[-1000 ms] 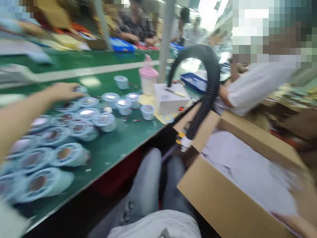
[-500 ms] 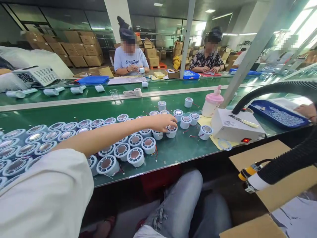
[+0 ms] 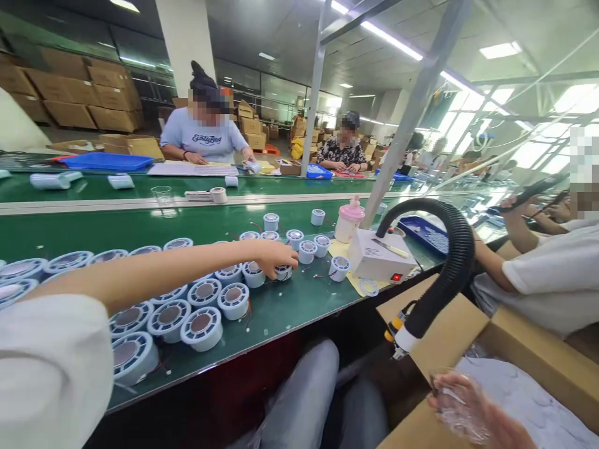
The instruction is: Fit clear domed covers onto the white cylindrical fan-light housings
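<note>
My left hand (image 3: 277, 257) reaches across the bench, its fingers curled over the rim of a round light-blue plastic housing (image 3: 283, 273) at the end of the rows. Many like it stand upright around it, with slotted rims, copper-coloured centres and thin red and black wires; one housing (image 3: 202, 328) sits near the front edge. At the lower right, my right hand (image 3: 491, 408) is closed around a clear, shiny plastic piece (image 3: 461, 408), partly blurred. It is above an open cardboard box (image 3: 545, 358) with white material inside.
A white machine (image 3: 381, 255) with a red switch and black hose (image 3: 461, 243) stands right of the housings, a knife on top. Behind it is a pink-lidded bottle (image 3: 349, 221). A clear cup (image 3: 163, 198) stands farther back. Co-workers sit opposite and at right.
The view has swung to the right. My right hand has come into view with the clear plastic piece. My left hand stays at the same housing.
</note>
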A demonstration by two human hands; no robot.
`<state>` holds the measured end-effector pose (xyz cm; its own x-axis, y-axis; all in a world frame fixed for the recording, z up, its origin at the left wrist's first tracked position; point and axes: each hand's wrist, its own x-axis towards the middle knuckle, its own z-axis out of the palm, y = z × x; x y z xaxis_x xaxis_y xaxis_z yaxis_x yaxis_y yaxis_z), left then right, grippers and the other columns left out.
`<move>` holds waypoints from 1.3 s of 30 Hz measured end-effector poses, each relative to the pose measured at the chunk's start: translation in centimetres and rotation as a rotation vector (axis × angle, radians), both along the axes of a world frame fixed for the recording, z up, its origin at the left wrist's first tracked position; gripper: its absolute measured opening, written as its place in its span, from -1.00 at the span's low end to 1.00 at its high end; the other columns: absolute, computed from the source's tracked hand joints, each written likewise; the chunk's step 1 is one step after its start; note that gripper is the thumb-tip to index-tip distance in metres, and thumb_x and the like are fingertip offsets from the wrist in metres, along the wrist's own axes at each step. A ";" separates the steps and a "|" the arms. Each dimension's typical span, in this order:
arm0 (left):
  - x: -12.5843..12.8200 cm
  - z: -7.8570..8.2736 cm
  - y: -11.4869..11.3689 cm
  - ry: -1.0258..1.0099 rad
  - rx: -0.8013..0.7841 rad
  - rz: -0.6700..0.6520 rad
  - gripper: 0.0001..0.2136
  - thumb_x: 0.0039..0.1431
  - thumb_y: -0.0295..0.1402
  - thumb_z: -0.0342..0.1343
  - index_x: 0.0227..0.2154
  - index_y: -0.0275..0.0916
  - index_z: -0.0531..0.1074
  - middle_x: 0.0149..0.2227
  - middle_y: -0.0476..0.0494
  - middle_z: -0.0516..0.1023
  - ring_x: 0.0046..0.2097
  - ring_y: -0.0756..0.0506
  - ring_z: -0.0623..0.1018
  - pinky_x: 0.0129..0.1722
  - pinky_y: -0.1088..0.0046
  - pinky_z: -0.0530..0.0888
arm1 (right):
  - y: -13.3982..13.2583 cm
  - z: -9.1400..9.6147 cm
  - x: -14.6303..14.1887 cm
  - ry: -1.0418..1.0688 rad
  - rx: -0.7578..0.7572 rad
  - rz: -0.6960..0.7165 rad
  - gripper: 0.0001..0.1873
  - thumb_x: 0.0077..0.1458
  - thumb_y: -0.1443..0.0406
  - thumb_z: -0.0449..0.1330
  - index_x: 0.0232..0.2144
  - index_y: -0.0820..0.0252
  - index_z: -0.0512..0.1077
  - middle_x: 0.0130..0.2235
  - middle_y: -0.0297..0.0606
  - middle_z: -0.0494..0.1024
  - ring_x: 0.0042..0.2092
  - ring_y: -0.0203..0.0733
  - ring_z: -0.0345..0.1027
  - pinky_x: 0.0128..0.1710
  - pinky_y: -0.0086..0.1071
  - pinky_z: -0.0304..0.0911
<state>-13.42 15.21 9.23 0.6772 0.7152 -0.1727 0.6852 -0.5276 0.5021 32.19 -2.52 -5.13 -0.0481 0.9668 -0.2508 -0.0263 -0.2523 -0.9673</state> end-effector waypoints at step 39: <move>8.7 -10.3 -19.7 -0.746 -0.445 0.165 -0.38 0.01 -0.25 0.34 0.16 -0.12 0.32 0.07 -0.23 0.45 0.07 -0.19 0.48 0.02 0.26 0.46 | -2.5 4.8 -14.4 0.028 0.065 0.214 -0.72 0.00 0.16 0.35 -0.64 0.14 0.51 -0.17 -0.19 0.56 -0.16 -0.09 0.47 -0.36 -0.36 0.43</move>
